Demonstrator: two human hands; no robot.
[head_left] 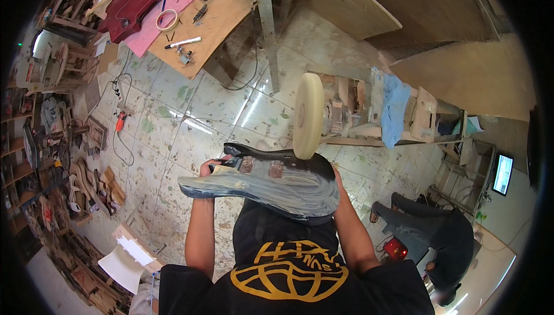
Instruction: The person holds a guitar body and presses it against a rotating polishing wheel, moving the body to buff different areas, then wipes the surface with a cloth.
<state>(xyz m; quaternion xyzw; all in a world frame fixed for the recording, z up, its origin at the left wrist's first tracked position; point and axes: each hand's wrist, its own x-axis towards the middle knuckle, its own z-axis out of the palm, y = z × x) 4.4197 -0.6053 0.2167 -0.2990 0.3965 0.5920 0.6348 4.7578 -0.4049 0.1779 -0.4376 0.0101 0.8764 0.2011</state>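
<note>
Whitish-smeared black guitar-shaped body [288, 191]: before the person's torso [248, 240].
Left hand [210, 167]: clamped on body's left end.
Right hand [337, 179]: at body's right edge; fingers hidden, cannot tell grip.
Thick cream-coloured round wheel [310, 116]: at body's far edge.

My left hand [209, 168] and right hand [338, 181] clasp this smeared black guitar body [283, 191], cream buffing wheel [310, 116] just beyond my grip, nearer the right!

The guitar body [283, 187] is glossy beneath chalky smears [306, 191] — the disc wheel [309, 116] matt.
</note>
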